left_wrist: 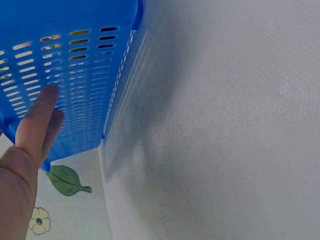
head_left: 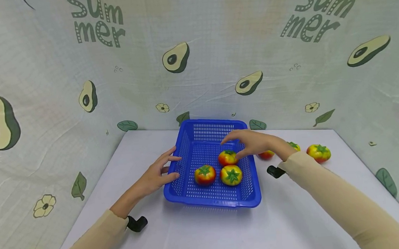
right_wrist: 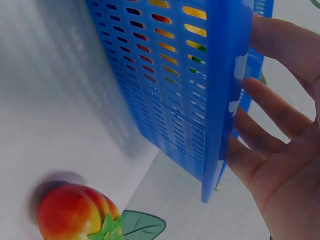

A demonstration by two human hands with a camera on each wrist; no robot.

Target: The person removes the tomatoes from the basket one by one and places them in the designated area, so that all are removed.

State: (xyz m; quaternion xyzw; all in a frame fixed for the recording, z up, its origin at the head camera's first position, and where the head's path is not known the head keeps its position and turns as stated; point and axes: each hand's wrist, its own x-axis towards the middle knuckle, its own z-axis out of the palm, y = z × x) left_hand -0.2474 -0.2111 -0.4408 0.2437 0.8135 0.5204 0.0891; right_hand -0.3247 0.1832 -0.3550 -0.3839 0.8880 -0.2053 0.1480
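Observation:
A blue plastic basket (head_left: 213,205) with slotted walls stands on the white table. Inside lie three red-and-yellow toy tomatoes with green leaf tops: one at the left (head_left: 205,175), another at the front right (head_left: 231,175), and a third tomato (head_left: 226,157) behind that one. My left hand (head_left: 154,175) is at the basket's left wall, fingers extended against its outside and rim. Over the right rim reaches my right hand (head_left: 251,141), fingers spread and slightly bent, thumb close to the rear tomato. The right wrist view shows nothing in its palm (right_wrist: 285,175).
Right of the basket, three more tomatoes sit on the table: one by the rim (head_left: 266,155), one partly behind the right forearm (head_left: 294,146), one farther right (head_left: 318,152). A cloth printed with avocados (head_left: 176,58) hangs behind and at both sides.

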